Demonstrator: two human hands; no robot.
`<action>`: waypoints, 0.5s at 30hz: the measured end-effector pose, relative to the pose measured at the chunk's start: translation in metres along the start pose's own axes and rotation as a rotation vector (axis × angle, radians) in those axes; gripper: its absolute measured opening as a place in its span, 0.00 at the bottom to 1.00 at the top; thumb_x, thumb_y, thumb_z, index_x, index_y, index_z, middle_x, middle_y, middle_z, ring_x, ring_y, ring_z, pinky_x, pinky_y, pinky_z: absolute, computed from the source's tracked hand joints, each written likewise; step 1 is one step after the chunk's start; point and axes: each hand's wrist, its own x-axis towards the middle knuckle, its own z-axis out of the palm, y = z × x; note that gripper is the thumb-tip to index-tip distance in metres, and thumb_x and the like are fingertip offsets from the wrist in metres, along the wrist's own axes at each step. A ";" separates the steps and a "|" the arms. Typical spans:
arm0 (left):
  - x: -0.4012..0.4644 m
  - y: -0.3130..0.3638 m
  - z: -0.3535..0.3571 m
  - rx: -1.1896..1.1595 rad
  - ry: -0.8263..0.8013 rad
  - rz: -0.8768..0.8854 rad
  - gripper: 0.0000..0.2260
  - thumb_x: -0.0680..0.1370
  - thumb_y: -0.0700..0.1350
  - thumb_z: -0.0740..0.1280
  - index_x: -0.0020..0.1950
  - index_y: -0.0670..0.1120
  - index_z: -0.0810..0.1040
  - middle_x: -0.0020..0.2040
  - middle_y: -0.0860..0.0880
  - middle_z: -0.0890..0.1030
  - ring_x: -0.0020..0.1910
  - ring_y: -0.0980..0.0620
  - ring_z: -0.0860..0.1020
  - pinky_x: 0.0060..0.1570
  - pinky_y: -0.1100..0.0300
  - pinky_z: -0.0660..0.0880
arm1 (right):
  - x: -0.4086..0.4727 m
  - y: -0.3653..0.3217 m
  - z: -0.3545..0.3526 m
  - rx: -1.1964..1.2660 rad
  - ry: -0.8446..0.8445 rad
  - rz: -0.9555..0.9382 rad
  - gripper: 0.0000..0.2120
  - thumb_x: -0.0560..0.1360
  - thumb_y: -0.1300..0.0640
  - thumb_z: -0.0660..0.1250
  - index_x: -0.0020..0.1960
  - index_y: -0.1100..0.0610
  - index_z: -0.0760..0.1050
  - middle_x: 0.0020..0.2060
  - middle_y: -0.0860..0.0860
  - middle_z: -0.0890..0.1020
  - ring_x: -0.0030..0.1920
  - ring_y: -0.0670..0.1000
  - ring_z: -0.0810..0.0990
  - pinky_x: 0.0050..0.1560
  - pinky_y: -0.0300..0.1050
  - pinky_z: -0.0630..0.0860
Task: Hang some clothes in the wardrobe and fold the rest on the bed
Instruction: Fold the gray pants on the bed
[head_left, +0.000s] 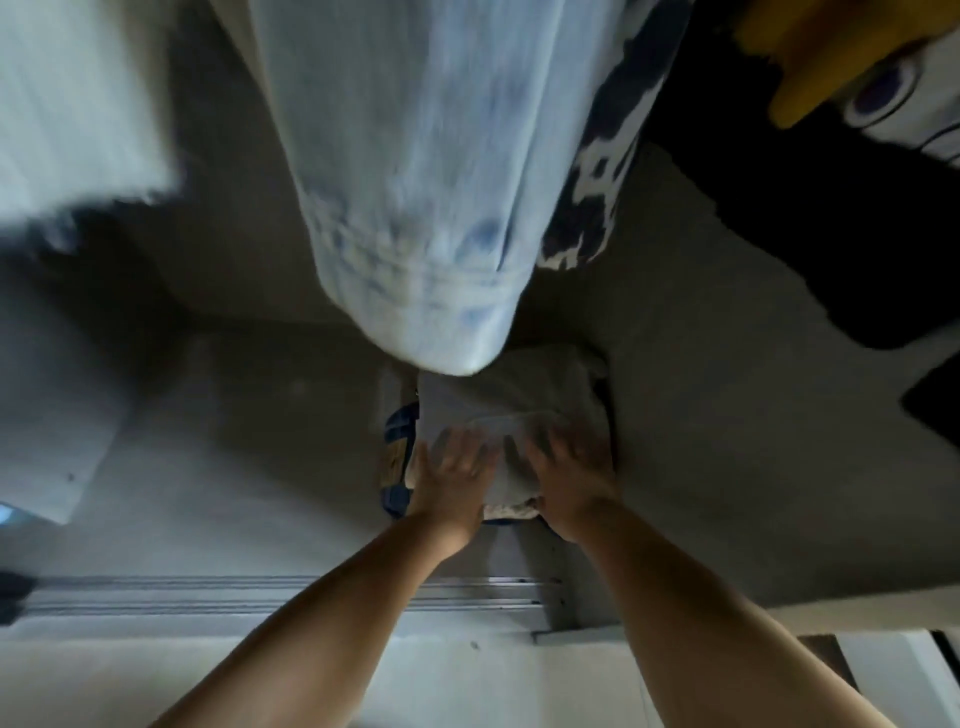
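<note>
I look down into the wardrobe. A folded pale grey garment (511, 400) lies on top of a small stack on the wardrobe floor (249, 431). My left hand (452, 478) rests flat on its near left part, fingers spread. My right hand (563, 480) lies on its near right part, fingers spread too. Light blue jeans (415, 182) hang straight above the stack, their hem just beyond my fingers. The picture is blurred by motion.
A blue and tan item (397, 457) sticks out at the stack's left. A dark blue and white patterned garment (597, 171) hangs right of the jeans, a black garment with a yellow print (810, 171) farther right, and a white one (67, 104) at left. The sliding-door rail (260, 595) runs along the front.
</note>
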 end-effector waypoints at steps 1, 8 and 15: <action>-0.009 0.005 -0.015 0.010 -0.007 0.009 0.33 0.80 0.46 0.59 0.78 0.52 0.40 0.79 0.47 0.38 0.77 0.41 0.38 0.71 0.36 0.42 | -0.012 0.000 -0.014 0.040 -0.025 0.002 0.33 0.79 0.51 0.59 0.78 0.47 0.45 0.77 0.56 0.52 0.76 0.61 0.51 0.73 0.61 0.53; -0.083 0.048 -0.099 0.013 0.051 0.082 0.22 0.79 0.47 0.57 0.74 0.51 0.62 0.74 0.49 0.62 0.74 0.48 0.58 0.72 0.47 0.50 | -0.113 -0.007 -0.084 0.170 -0.003 0.051 0.18 0.81 0.53 0.54 0.69 0.54 0.69 0.65 0.54 0.73 0.65 0.56 0.72 0.59 0.48 0.70; -0.182 0.075 -0.196 -0.083 0.027 0.081 0.18 0.77 0.48 0.60 0.66 0.48 0.70 0.63 0.47 0.73 0.64 0.45 0.68 0.62 0.54 0.64 | -0.213 -0.014 -0.149 0.362 0.074 0.109 0.15 0.81 0.52 0.54 0.63 0.53 0.73 0.61 0.53 0.77 0.59 0.58 0.77 0.53 0.48 0.73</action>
